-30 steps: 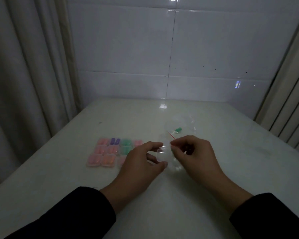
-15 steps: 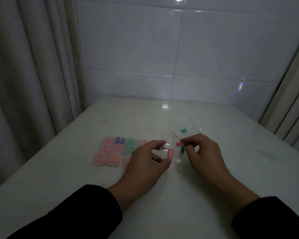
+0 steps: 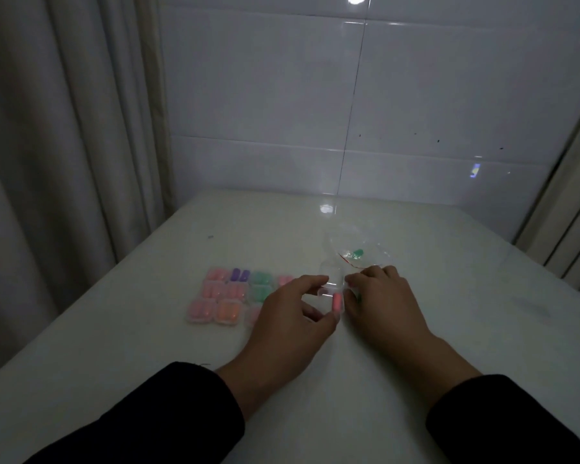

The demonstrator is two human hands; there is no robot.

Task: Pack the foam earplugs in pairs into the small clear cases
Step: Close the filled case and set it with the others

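Note:
A small clear case (image 3: 332,289) stands with its lid up between my two hands on the white table (image 3: 148,346). My left hand (image 3: 290,316) pinches it between thumb and forefinger. One pink earplug (image 3: 337,302) lies in the case. My right hand (image 3: 380,301) touches the case's right side with its fingertips; what it holds is hidden. A clear bag (image 3: 355,251) with a green earplug (image 3: 358,252) inside lies just behind the hands. Several filled cases (image 3: 230,293) with pink, purple, green and orange plugs sit in rows left of my left hand.
A tiled wall (image 3: 349,112) closes the table's far side. A curtain (image 3: 64,128) hangs on the left and another (image 3: 570,212) on the right. A small dark speck (image 3: 210,236) lies on the table at the far left.
The right hand has come in against the case; the pink and green plugs seen at its fingertips half a second ago are out of sight. A second ago the case showed no plug.

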